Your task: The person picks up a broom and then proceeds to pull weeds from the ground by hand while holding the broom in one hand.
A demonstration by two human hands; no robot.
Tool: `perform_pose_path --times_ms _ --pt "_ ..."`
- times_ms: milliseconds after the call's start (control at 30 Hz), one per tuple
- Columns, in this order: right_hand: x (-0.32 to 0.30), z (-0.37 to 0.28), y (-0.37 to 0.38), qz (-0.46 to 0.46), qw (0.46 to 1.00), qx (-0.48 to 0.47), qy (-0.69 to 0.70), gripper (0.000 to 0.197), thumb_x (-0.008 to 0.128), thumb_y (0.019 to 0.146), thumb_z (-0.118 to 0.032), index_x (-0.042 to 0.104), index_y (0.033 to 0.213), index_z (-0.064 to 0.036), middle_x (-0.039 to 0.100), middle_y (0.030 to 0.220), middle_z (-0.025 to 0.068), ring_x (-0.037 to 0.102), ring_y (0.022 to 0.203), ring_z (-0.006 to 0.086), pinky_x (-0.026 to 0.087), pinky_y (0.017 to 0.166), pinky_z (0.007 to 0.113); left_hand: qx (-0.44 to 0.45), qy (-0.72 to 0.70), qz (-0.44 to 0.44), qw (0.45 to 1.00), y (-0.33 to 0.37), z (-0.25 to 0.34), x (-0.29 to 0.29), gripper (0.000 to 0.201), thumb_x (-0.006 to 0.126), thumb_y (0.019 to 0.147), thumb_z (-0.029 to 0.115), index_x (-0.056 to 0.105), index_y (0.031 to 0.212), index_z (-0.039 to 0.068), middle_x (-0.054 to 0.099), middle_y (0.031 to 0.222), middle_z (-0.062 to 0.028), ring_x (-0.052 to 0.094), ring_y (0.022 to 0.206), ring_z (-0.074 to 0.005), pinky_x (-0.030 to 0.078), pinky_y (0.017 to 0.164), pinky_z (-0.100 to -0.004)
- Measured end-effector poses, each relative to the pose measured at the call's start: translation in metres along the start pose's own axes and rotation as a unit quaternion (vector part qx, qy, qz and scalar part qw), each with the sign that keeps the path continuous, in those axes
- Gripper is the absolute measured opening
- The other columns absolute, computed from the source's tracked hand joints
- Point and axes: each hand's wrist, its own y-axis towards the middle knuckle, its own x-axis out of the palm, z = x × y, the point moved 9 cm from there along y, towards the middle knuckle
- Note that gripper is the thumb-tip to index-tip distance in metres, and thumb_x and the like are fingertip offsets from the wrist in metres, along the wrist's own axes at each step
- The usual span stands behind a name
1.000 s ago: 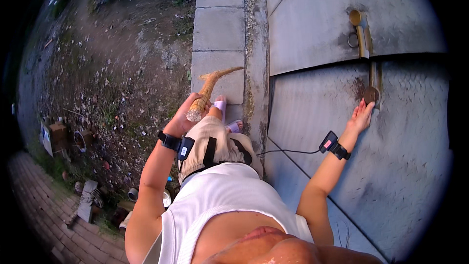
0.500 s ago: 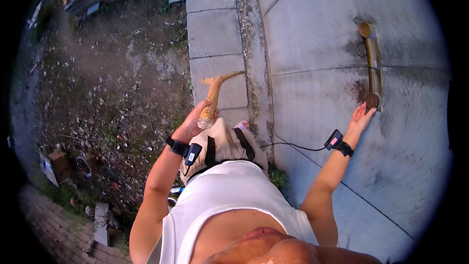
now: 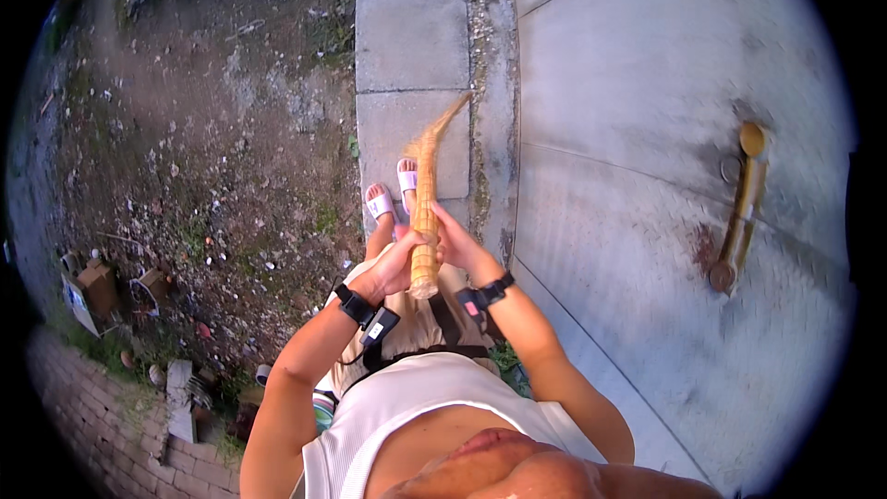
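A straw-coloured broom [image 3: 424,212] with a thick, ribbed, bound handle points away from me, its far end spreading out and blurred over the paving. My left hand [image 3: 395,263] is closed round the handle near its butt end. From the other side my right hand [image 3: 455,238] is against the same handle, its fingers partly hidden behind it. Both hands are in front of my waist. To the right, a brass-coloured pull handle [image 3: 745,199] with round ends is fixed to a large grey metal door [image 3: 628,194], apart from both hands.
Concrete slabs [image 3: 412,42] run ahead beneath my sandalled feet [image 3: 380,201]. Bare, littered soil [image 3: 212,129] lies to the left. Cardboard boxes [image 3: 97,286] and a white board [image 3: 182,402] lie at the lower left beside brick paving [image 3: 92,407].
My right hand has left the brass door handle and come in to the broom. The broom has shifted slightly right and lies straighter ahead; my left hand still holds it. Both feet now show.
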Motion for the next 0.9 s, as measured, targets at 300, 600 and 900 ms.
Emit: perform_pose_path --times_ms 300,600,900 --pt "-0.188 -0.018 0.089 0.300 0.951 0.008 0.076 0.019 0.063 0.082 -0.015 0.051 0.089 -0.0017 0.057 0.070 0.0074 0.058 0.059 0.0206 0.053 0.058 0.033 -0.095 -0.176 0.040 0.979 0.119 -0.053 -0.059 0.027 0.053 0.093 0.026 0.050 0.107 0.003 0.056 0.084 -0.0031 0.056 0.068 -0.0109 0.051 0.060 -0.0192" --pt "-0.118 -0.012 0.219 0.164 0.984 0.022 -0.072 0.016 0.062 0.081 -0.011 0.053 0.089 -0.0006 0.058 0.066 0.0082 0.059 0.055 0.0195 0.051 0.050 0.033 0.063 -0.177 0.211 0.959 0.107 0.017 -0.138 0.015 0.053 0.092 0.016 0.048 0.095 0.002 0.051 0.073 -0.0004 0.049 0.055 -0.0059 0.044 0.048 -0.0172" --pt "-0.175 -0.072 0.121 0.259 0.961 -0.002 -0.095 0.017 0.060 0.084 -0.015 0.052 0.093 -0.0035 0.056 0.068 0.0069 0.059 0.058 0.0179 0.051 0.049 0.031 0.025 -0.079 0.136 0.987 0.126 -0.014 -0.031 0.019 0.053 0.094 0.023 0.051 0.094 0.005 0.057 0.074 -0.0006 0.055 0.058 -0.0100 0.046 0.051 -0.0226"
